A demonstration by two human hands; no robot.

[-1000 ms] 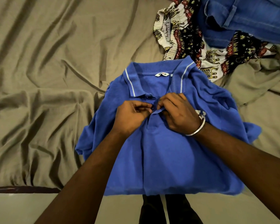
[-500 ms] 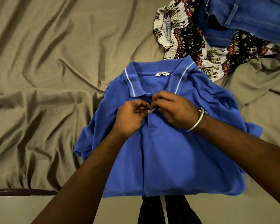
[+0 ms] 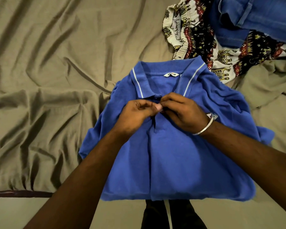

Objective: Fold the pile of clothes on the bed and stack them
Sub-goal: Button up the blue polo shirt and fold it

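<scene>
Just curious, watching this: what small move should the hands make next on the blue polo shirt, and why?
Probably finish fastening the placket button: both the left hand and right hand pinch the blue polo shirt just below the collar, and the placket beneath them gapes open.

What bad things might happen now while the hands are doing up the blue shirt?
1. Both the left hand and the right hand pinch the placket of the blue polo shirt; a slip might leave it unbuttoned.
2. The shirt's hem hangs past the edge of the bed sheet, so a tug might slide it off.
3. The patterned garment and the jeans lie right behind the collar; the next fold might catch them.
</scene>
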